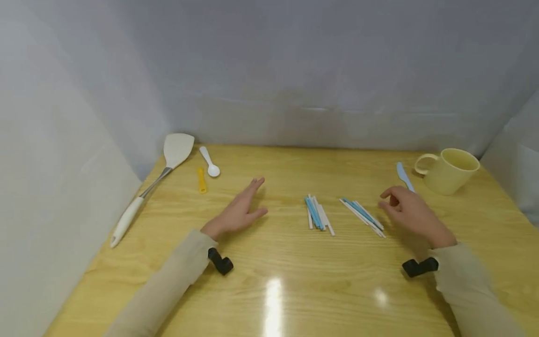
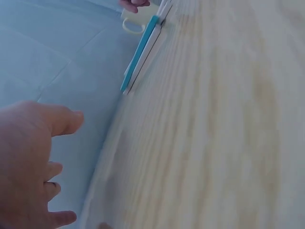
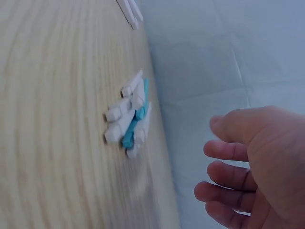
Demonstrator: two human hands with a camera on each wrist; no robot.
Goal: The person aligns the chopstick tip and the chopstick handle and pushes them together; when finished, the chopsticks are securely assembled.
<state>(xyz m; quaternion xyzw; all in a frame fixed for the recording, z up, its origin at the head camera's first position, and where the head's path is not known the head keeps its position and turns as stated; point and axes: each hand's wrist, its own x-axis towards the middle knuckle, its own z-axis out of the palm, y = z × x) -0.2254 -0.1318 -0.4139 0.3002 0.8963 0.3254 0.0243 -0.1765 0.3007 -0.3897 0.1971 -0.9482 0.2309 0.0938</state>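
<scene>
Two small piles of thin white and blue sticks lie on the wooden table. The left pile (image 1: 316,214) is near the middle, and the right pile (image 1: 363,218) lies a little further right. My left hand (image 1: 237,210) hovers left of the left pile, fingers extended and thumb apart, holding nothing. Just right of the right pile, my right hand (image 1: 410,215) is held over the table with its fingers loosely bent. Nothing is between its fingers in the right wrist view, where a pile of sticks (image 3: 128,114) shows close by.
A white spatula (image 1: 178,149) lies along the left edge, near a white spoon (image 1: 213,170) and a small yellow-orange piece (image 1: 202,181). At the back right are a light blue knife (image 1: 404,176) and a yellow mug (image 1: 448,173). Pale walls enclose the table (image 1: 328,290).
</scene>
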